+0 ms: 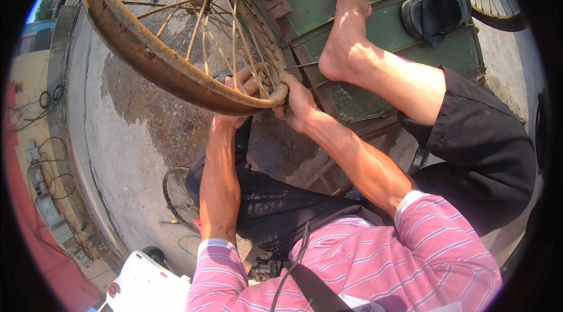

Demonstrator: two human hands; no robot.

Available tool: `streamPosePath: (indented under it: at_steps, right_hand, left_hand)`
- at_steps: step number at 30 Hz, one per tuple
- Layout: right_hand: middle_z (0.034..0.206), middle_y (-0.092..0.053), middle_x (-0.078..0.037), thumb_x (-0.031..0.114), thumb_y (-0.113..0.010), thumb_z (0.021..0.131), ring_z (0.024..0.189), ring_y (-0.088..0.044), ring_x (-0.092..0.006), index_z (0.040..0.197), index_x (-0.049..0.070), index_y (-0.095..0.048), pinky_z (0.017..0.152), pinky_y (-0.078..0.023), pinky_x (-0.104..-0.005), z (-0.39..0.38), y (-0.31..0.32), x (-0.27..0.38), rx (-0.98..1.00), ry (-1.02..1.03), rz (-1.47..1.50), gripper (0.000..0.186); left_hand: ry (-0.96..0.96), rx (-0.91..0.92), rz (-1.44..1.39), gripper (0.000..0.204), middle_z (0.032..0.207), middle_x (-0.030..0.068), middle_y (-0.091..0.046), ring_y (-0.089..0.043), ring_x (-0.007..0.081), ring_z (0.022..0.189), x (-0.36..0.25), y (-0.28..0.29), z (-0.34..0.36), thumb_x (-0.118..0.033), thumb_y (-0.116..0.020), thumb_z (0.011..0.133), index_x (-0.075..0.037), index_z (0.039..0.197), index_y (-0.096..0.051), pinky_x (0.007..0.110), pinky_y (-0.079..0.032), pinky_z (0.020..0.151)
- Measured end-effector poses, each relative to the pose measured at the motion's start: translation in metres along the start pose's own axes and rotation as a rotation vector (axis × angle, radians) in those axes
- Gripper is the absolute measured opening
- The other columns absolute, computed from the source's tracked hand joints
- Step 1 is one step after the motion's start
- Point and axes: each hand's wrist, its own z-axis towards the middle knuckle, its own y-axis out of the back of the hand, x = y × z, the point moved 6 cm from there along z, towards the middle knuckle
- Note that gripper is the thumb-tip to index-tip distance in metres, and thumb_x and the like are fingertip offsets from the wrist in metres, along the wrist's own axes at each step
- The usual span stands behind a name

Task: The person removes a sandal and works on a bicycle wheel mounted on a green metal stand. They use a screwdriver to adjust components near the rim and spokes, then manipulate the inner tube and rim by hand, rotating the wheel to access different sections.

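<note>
A rusty spoked wheel [170, 74] without a tyre rises at the upper left, its rim tilted toward me. My left hand [251, 84] reaches under the rim, and its fingers curl up between the spokes around the rim's lower edge. Just right of it, my right hand [300, 104] is closed on the same rim near its lower right end. Rim and spokes partly hide my left palm and fingers. A thin rod [302, 65] sticks out to the right beside the rim, above my right hand.
My bare foot [350, 30] rests on a green metal panel [399, 77], near a dark sandal [437, 14]. Another wheel [498, 21] is at the upper right. A thin wheel [167, 192] lies lower left, above a white scooter [146, 285]. Cables and boxes [50, 209] line the left edge.
</note>
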Motion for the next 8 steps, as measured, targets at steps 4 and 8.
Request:
streamPosePath:
  at_steps: [4,8]
  right_hand:
    - [0.069,-0.057,0.0,0.048,-0.052,0.101,0.06,-0.05,-0.014,0.084,0.012,-0.066,0.057,-0.038,-0.0311,-0.004,-0.004,0.001,0.002,0.004,-0.011,0.042]
    - [0.078,-0.065,0.0,0.052,-0.049,0.103,0.062,-0.054,-0.015,0.096,0.01,-0.067,0.06,-0.044,-0.0309,0.0,-0.001,0.0,-0.012,-0.001,-0.055,0.046]
  left_hand:
    - [-0.165,0.011,0.358,0.033,0.105,0.013,-0.072,-0.07,0.0117,0.09,-0.004,0.008,0.005,-0.029,-0.07,0.1,-0.002,0.119,-0.071,0.03,-0.058,0.074]
    - [0.097,-0.117,0.386,0.041,0.101,0.0124,-0.073,-0.07,0.0113,0.087,0.018,0.026,0.012,-0.037,-0.073,0.097,-0.003,0.118,-0.073,0.03,-0.058,0.074]
